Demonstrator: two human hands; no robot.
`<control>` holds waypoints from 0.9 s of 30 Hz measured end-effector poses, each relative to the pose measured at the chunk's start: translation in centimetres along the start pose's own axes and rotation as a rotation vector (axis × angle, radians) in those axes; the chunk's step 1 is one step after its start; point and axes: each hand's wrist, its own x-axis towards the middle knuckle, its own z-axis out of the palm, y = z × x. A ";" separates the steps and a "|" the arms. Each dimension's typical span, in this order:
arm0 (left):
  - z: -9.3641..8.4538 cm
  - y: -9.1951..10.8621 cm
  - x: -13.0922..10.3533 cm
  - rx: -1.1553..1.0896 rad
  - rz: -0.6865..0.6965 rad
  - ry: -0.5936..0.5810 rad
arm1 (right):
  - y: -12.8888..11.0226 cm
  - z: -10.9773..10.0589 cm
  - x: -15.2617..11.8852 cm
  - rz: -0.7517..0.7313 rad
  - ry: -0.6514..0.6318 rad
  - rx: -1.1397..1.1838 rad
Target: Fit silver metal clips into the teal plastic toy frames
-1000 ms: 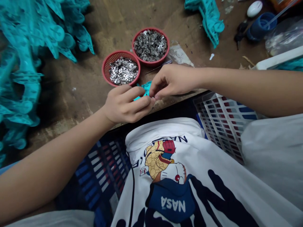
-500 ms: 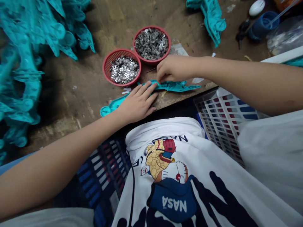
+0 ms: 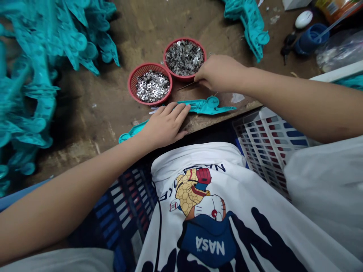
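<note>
A long teal plastic part (image 3: pixel 202 106) lies along the table's front edge, with its other end showing left of my left hand. My left hand (image 3: pixel 167 122) rests flat across its middle, fingers stretched out, hiding that stretch. My right hand (image 3: pixel 219 73) is beside the rear red basket, fingertips pinched at the end of a thin metal rod (image 3: pixel 185 86). The rod's free end points left, low over the tabletop; whether it is lifted I cannot tell. A front red basket (image 3: pixel 133 88) and a rear red basket (image 3: pixel 204 56) hold small silvery metal pieces.
Teal parts (image 3: pixel 36 90) are heaped at the left, and more teal parts (image 3: pixel 246 26) lie at the back right. A blue cup (image 3: pixel 307 41), a white oval object (image 3: pixel 303 19) and a plastic bag (image 3: pixel 340 53) are at the right. Crates (image 3: pixel 272 143) stand below the table edge.
My right hand has moved off the teal part, up and right, and its fingertips have come to the metal rod. My left hand stays on the part. The view has shifted slightly.
</note>
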 end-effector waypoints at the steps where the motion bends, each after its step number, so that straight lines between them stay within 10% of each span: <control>1: 0.0 0.0 0.0 0.008 -0.007 -0.005 | -0.2 0.1 -0.2 0.034 -0.003 -0.061; 7: -0.2 -0.1 -0.1 0.037 -0.004 0.002 | -2.5 0.4 -1.2 0.029 -0.134 -0.402; 19: 3.0 -2.0 -0.3 -0.139 -0.067 0.230 | -3.3 -1.4 -2.2 -0.074 -0.192 -0.119; 27: 2.6 -1.9 -0.1 -0.121 -0.087 0.128 | -6.2 -1.6 -3.4 -0.058 -0.292 -0.273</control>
